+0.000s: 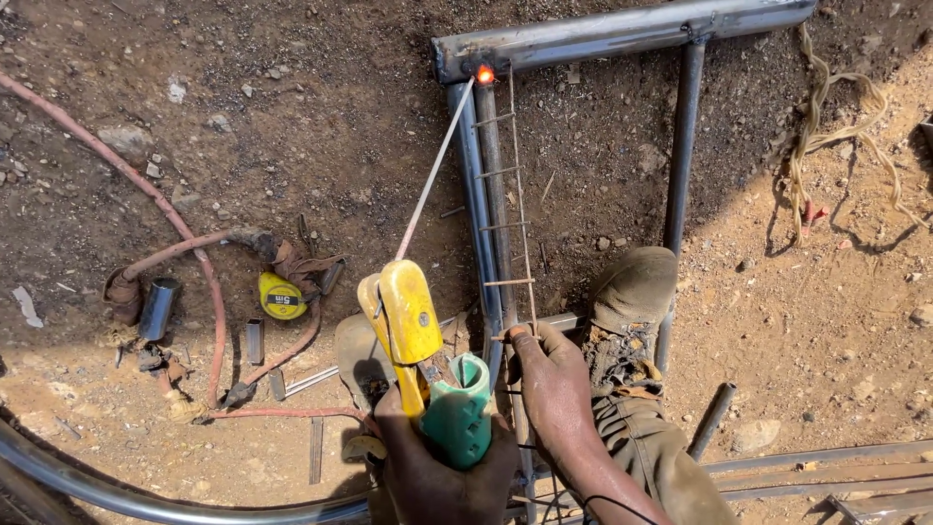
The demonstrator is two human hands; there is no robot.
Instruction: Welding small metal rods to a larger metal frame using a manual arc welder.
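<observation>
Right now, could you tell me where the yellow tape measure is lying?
In the head view, the yellow tape measure lies on the dirt at left, beside the red hose, left of the yellow electrode holder.

Yellow-green electrode holder point(428, 369), rod tip glowing, apparently touching frame point(583, 39).

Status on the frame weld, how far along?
Done: frame tubes laid out on the dirt. In hand: electrode holder in one hand, rod tip glowing at the corner joint; other hand steadies the thin rebar ladder. Left: whether its rungs are welded, cannot tell.
</observation>
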